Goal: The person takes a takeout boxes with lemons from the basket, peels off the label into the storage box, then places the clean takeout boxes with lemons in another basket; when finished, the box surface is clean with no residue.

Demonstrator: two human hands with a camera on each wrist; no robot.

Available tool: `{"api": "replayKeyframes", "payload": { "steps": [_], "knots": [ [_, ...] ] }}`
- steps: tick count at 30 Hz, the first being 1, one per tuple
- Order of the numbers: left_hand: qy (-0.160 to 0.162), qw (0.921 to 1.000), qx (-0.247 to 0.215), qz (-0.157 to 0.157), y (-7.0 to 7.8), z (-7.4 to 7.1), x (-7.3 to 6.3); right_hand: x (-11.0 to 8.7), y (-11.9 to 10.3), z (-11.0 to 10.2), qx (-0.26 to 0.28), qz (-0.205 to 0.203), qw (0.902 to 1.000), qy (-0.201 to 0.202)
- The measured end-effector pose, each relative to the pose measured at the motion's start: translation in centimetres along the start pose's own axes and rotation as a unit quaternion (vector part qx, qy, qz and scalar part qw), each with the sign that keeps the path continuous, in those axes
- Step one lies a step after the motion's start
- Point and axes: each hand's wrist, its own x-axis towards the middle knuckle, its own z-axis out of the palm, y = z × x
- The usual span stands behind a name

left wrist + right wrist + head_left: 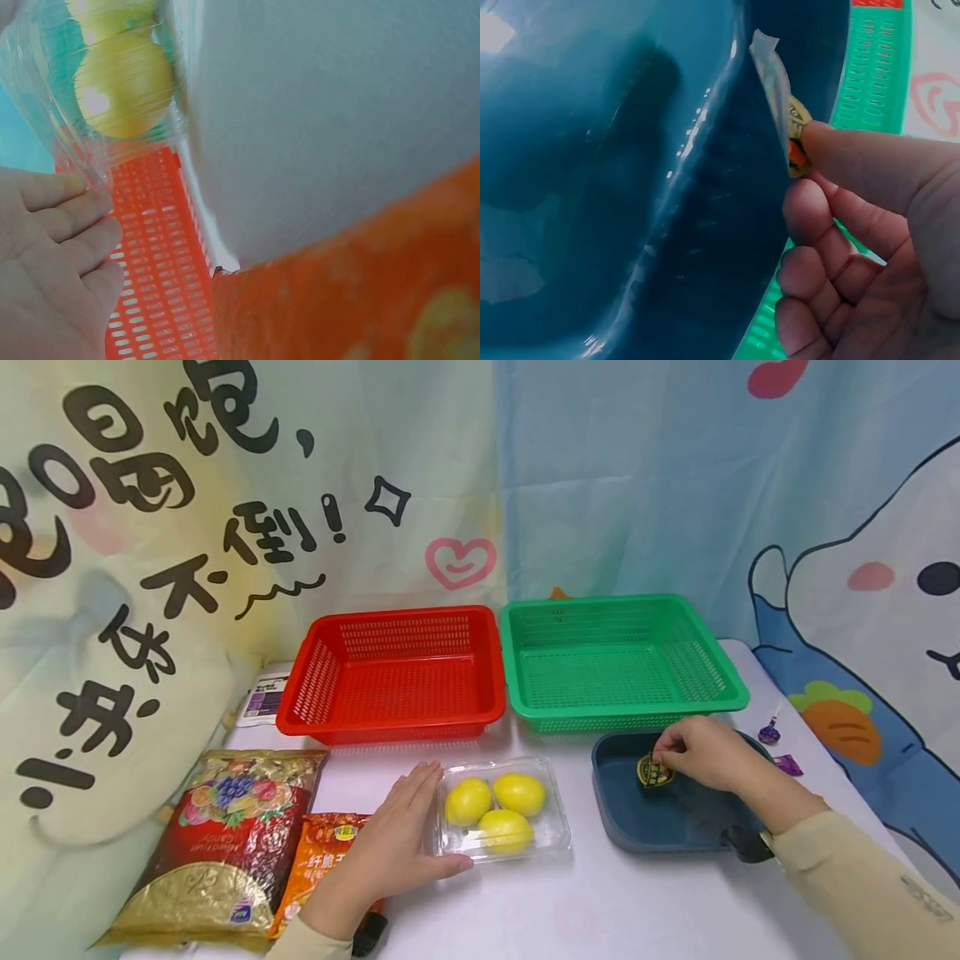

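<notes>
My right hand (708, 752) is over a dark blue tray (622, 827), thumb and index finger pinching a small black-and-gold packet (651, 772). In the right wrist view the packet (799, 142) is seen edge-on, with a pale, crinkled edge sticking out. The other fingers of that hand curl below it. My left hand (401, 835) lies along the left side of a clear plastic box (553, 793), fingers extended and thumb at its front corner. Several yellow lemons (469, 802) sit inside. In the left wrist view the fingertips (97, 202) meet the box's edge.
Behind stand a red basket (405, 689) and a green basket (592, 681), side by side. At left lie a large fruit candy bag (217, 835) and an orange snack packet (318, 847). A purple lollipop (769, 732) and a small purple packet (787, 765) lie right of the tray.
</notes>
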Motion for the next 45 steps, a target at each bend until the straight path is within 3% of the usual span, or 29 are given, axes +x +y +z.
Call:
{"api": "replayKeyframes", "payload": {
  "steps": [14, 24, 33, 45],
  "knots": [
    [-0.005, 0.9999, -0.002, -0.009, 0.2, -0.1, 0.0, 1.6, 0.2, 0.8, -0.021, -0.015, 0.9995, -0.019],
    [0.001, 1.0000, 0.003, 0.005, 0.0, -0.2, 0.0, 2.2, 0.4, 1.0, -0.012, -0.015, 0.9984, -0.054],
    [-0.003, 1.0000, 0.001, 0.000, 0.1, -0.2, 0.0, 2.2, 0.3, 1.1, -0.083, -0.023, 0.9951, -0.048],
    [-0.004, 1.0000, 0.001, -0.001, 0.3, -0.3, -0.1, 2.5, 0.7, 1.8, -0.124, -0.046, 0.9902, -0.045]
  ]
}}
